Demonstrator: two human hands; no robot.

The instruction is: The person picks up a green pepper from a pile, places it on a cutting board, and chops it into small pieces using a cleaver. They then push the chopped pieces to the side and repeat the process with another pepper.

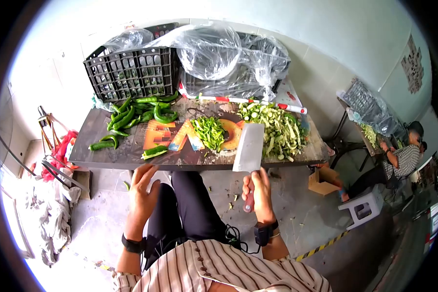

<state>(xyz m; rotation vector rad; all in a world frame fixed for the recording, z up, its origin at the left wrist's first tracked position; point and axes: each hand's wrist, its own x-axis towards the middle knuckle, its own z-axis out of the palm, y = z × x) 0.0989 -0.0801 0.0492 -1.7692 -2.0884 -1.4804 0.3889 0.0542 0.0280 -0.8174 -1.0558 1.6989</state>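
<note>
In the head view, large orange lettering (151, 135) is being displayed on the tabletop (83, 151); an "E" is being shown clearly at nine o'clock, while the letters beyond it are being partly hidden by sliced pepper (209, 133). The print on the wall patch (412, 65) at two o'clock is being rendered too small to be read.

The far edge of the tabletop is being occupied by a black crate (131, 74) at ten o'clock and another at twelve, draped with clear plastic (209, 53). A red-and-white rod (255, 102) is being kept in front of the latter. At three o'clock, another person (399, 160) is being seen by a second table, with a cardboard box (323, 181) and a grey stool (362, 210) being left nearby on the floor.

Glossy whole green peppers (125, 118) are being heaped toward ten o'clock, and pale chopped greens (273, 129) toward two. The cleaver (249, 147), broad-bladed and wooden-handled, is being held just right of centre, its blade being pointed toward twelve. Its handle is being gripped by the right hand (260, 193), fingers closed around it; the left hand (143, 188), at eight o'clock, is being held bare with fingers apart, near the tabletop's front edge.
</note>
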